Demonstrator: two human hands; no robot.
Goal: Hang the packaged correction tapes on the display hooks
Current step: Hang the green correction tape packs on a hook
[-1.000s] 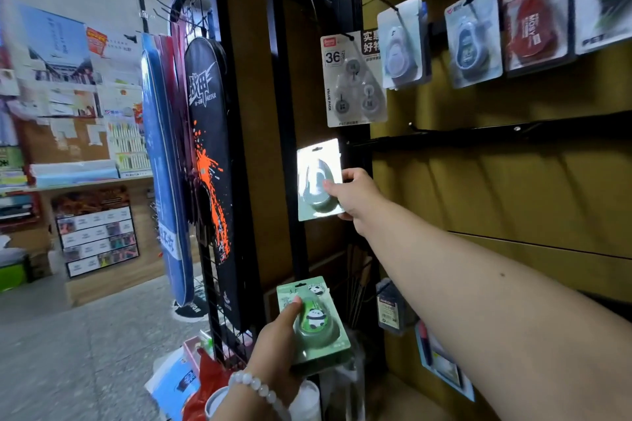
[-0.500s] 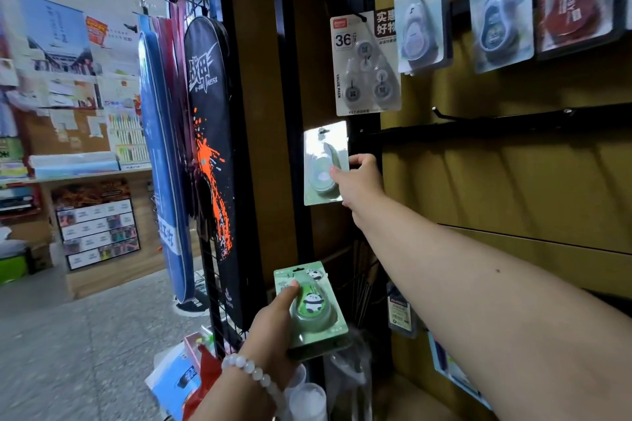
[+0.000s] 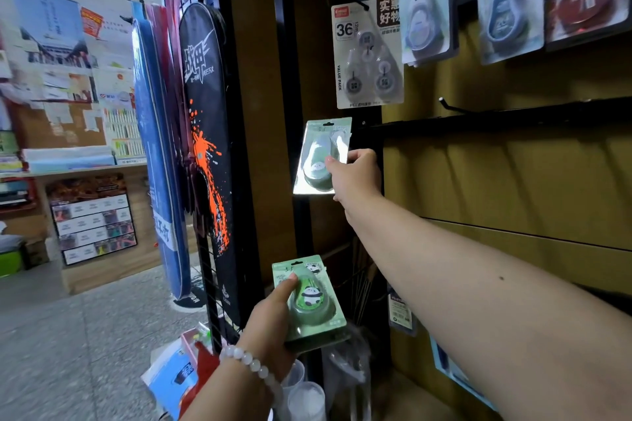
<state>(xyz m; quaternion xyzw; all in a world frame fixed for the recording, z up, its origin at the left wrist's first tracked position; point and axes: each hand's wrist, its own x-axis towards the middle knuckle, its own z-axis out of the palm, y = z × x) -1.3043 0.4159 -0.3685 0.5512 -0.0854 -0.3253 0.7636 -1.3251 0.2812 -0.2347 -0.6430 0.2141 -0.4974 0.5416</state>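
Green-carded correction tape pack (image 3: 321, 156), upright, is pinched in the right hand (image 3: 355, 174) just below-left of the black rail (image 3: 513, 114); its hang hole sits at top. The bare hook (image 3: 448, 105) lies up and right, nearest this hand. The left hand (image 3: 270, 321) grips spare packs (image 3: 309, 301) far below.

Dim; pack (image 3: 321, 157) glare; edges warped, soft.
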